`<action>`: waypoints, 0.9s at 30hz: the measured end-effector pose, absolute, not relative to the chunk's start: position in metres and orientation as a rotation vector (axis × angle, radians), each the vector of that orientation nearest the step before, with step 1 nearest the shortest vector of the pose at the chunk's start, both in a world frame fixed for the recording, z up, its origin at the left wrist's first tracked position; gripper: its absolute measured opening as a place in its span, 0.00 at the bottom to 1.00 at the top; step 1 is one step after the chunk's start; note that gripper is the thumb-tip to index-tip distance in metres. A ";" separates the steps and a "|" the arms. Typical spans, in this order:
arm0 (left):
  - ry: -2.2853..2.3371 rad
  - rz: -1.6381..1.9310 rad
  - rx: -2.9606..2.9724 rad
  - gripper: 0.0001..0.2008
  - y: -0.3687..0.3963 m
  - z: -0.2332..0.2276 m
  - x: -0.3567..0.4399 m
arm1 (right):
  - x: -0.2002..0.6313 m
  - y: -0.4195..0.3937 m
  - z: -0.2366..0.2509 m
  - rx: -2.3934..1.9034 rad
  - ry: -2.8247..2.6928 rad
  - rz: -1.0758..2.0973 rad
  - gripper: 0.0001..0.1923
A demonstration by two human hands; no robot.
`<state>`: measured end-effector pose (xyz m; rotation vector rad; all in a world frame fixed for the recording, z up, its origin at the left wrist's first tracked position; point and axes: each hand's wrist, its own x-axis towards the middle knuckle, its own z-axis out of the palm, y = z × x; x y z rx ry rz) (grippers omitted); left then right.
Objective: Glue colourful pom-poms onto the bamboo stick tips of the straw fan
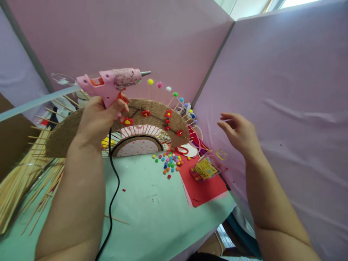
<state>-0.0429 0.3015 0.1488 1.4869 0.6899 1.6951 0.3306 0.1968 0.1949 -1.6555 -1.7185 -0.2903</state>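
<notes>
I see the left hand (95, 116) clasping a pink plastic glue gun (116, 79), the right hand (240, 134) empty and parted, and the brown twine-wrapped arch (157, 108), far on the green-covered desk (152, 221), seemingly half trimmed: fuzzy pompoms (175, 94) right, bare wooden sticks (72, 100) left.

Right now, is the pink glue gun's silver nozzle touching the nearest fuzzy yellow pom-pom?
Apart: the head view shows pink wall between the nozzle and the pom-pom.

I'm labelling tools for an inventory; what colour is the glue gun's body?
The glue gun has a pink body; it shows best in the head view.
</notes>
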 end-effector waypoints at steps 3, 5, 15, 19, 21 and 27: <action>0.669 1.732 1.525 0.13 0.303 0.148 -0.042 | 0.294 0.150 0.172 -1.601 -1.766 -0.190 0.11; 0.659 1.743 1.534 0.14 0.304 0.147 -0.042 | 0.274 0.134 0.145 -1.579 -1.874 -0.013 0.09; 0.641 1.740 1.525 0.11 0.306 0.146 -0.042 | 0.259 0.177 0.041 -1.835 -2.066 0.026 0.13; 0.609 1.758 1.519 0.13 0.306 0.146 -0.042 | 0.254 0.192 0.043 -1.873 -2.121 0.032 0.13; 0.607 1.750 1.517 0.13 0.307 0.145 -0.043 | 0.251 0.195 0.045 -1.897 -2.158 0.057 0.12; 0.630 1.709 1.532 0.11 0.309 0.143 -0.044 | 0.241 0.194 0.043 -1.924 -2.223 0.133 0.09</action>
